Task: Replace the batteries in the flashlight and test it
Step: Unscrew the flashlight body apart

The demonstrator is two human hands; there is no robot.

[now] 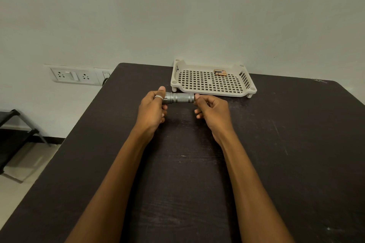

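Flashlight (pixel 179 98): 1 unit, grey metal, knurled barrel, held level just above the dark table (pixel 276 154), in front of the tray, its head pointing left.

Wall sockets (pixel 73 75): white plate, far left, beyond the table edge.

Left hand (pixel 153 107): fingers closed around the flashlight's wider head end; 1 pale ring (pixel 158 97) on a finger.

Right hand (pixel 212 108): fingers curled, thumb and fingertips pinched on the tail end; whether a tail cap sits under them cannot be told.

Tray (pixel 247 90): 1 unit, cream plastic, perforated floor, on the table against the wall, just behind the hands.

Batteries (pixel 220 72): small copper-and-black cluster lying in the tray's far right part; count unclear.

Step in hand, as judged: opening the tail end, with the swap not yet made. Best done with the head hand steady and only the tail hand twisting, barrel kept level and low over the table so that loose cells drop nowhere far.
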